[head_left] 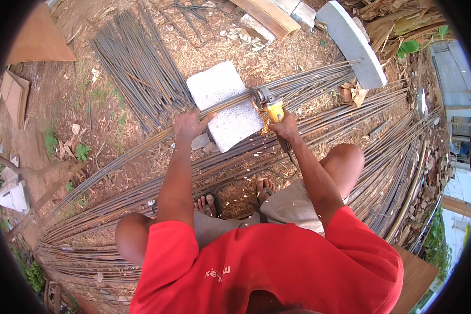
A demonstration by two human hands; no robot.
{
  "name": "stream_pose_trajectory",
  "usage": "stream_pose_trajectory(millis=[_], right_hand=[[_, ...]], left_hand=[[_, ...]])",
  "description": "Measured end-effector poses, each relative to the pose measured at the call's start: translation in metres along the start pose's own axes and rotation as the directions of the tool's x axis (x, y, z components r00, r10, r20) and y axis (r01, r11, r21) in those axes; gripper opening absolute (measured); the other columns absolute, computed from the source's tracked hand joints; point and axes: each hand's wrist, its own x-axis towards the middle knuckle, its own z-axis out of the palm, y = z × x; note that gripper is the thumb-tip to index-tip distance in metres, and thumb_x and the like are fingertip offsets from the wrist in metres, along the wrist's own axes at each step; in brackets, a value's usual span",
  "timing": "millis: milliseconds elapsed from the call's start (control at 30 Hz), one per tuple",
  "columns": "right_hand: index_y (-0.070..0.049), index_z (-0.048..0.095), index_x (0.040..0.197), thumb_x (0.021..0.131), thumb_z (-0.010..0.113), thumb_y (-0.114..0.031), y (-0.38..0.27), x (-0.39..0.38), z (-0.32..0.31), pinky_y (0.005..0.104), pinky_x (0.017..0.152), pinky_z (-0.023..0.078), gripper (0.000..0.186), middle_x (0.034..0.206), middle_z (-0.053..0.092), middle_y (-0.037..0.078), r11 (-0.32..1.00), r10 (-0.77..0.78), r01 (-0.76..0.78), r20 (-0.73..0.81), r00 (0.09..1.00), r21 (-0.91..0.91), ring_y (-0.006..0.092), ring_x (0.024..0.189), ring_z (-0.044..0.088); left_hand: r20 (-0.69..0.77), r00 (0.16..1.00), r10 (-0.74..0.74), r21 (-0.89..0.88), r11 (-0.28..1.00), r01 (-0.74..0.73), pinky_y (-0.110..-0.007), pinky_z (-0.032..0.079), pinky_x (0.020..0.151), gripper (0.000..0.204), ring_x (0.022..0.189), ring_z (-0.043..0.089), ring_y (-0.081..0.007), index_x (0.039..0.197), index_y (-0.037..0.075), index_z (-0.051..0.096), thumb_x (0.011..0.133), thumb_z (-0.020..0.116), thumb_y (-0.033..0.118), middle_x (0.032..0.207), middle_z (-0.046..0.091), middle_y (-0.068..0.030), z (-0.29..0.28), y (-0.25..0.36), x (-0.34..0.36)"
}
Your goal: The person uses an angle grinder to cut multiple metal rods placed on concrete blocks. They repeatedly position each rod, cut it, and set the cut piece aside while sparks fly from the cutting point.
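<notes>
A bundle of long thin steel bars [141, 141] lies slantwise across a pale concrete block [216, 85]. My left hand [189, 124] grips the bars at the block's left side. My right hand [283, 127] is closed on a yellow and black angle grinder [273, 109], its guard and disc at the bars over the block's right edge. Bright sparks fly below and around the grinder, and a dark cord trails down from it.
More steel bars [387, 162] spread beneath the block, around my sandalled feet [206, 205]; a pile of short rods [131, 63] lies upper left. A grey slab [356, 49], timber planks [269, 15], rust-brown sheets [34, 34] and rubble border the dirt ground.
</notes>
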Motion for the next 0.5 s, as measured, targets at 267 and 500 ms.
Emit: stream_pose_trajectory(millis=[267,500], right_hand=[[0.003,0.070,0.133,0.071,0.090,-0.027,0.001,0.004,-0.001,0.0413,0.089,0.063,0.072,0.108,0.082,0.017,1.000,0.001,-0.001,0.030,1.000,-0.001,0.0289,0.095,0.079],[-0.001,0.075,0.126,0.071,0.090,-0.030,0.013,0.011,0.008,0.0471,0.091,0.062,0.064,0.108,0.082,0.023,0.983,-0.073,0.066,0.035,0.997,0.170,0.0379,0.100,0.080]], left_hand=[[0.045,0.999,-0.025,-0.009,1.000,0.025,-0.053,0.062,0.078,0.105,0.085,0.080,-0.0352,0.104,0.002,0.079,0.094,0.039,0.099,0.085,0.079,-0.0220,-0.003,0.001,0.000],[0.074,0.997,-0.028,-0.013,1.000,0.029,-0.052,0.063,0.081,0.106,0.085,0.081,-0.0351,0.106,0.001,0.079,0.094,0.039,0.099,0.083,0.078,-0.0219,-0.004,0.001,0.000]])
